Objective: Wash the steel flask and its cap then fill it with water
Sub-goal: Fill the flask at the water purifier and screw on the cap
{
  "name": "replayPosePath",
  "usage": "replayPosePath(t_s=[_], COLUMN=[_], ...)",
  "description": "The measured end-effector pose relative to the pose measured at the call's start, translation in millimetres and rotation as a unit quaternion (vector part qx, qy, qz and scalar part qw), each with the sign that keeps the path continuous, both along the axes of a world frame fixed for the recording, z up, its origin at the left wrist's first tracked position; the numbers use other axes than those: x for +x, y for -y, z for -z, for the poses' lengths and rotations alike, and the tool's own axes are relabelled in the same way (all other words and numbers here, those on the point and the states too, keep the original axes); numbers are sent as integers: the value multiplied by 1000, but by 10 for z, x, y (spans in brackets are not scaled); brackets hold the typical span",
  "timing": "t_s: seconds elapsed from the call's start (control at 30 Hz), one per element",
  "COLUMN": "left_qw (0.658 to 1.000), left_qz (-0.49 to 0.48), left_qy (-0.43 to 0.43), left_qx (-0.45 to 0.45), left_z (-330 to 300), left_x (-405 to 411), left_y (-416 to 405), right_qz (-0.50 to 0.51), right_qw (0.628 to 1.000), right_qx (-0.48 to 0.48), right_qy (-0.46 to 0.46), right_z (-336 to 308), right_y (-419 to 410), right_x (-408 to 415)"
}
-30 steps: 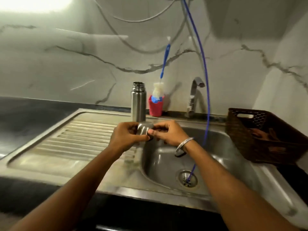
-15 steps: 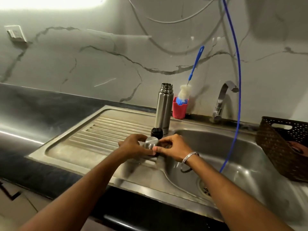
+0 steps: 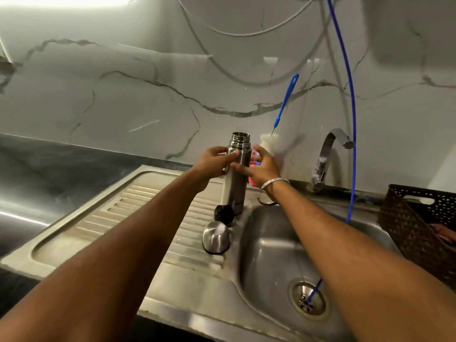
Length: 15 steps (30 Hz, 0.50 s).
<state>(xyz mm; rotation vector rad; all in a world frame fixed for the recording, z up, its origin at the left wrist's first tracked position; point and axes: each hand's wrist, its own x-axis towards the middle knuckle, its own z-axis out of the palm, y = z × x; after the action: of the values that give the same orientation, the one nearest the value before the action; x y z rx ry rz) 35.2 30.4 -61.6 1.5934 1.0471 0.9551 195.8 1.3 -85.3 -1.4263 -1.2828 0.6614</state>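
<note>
- The left hand [image 3: 214, 161] grips the steel flask [image 3: 236, 174] from its left side, fingers curled onto the body.
- The flask stands upright and uncapped on the drainboard [image 3: 138, 218].
- In front of the flask sit a black stopper [image 3: 223, 213] and the steel cap [image 3: 216, 238], mouth down.
- The right hand [image 3: 259, 166] holds the flask's right side, hiding most of a red holder [image 3: 253, 180] behind.

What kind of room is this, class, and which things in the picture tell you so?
Most likely a home kitchen: a steel sink with a ribbed draining board, a tap at the marble-look wall, and a bottle brush standing in a cup.
</note>
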Motion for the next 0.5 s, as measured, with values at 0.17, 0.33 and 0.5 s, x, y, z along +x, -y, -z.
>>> replayPosePath(t_s=[0.17, 0.33, 0.5], left_qw=[999, 993, 983], left_qz=[26, 76, 132], left_qy=[-12, 4, 56], left_qx=[28, 93, 118], left_z=[-135, -607, -1177], left_x=[166, 431, 921], left_y=[28, 451, 856], right_qz=[44, 103, 213], right_qw=[997, 983, 947], right_qx=[67, 146, 196], right_qy=[3, 47, 137], right_z=[-41, -507, -1188], right_y=[98, 638, 1192], right_x=[57, 304, 685])
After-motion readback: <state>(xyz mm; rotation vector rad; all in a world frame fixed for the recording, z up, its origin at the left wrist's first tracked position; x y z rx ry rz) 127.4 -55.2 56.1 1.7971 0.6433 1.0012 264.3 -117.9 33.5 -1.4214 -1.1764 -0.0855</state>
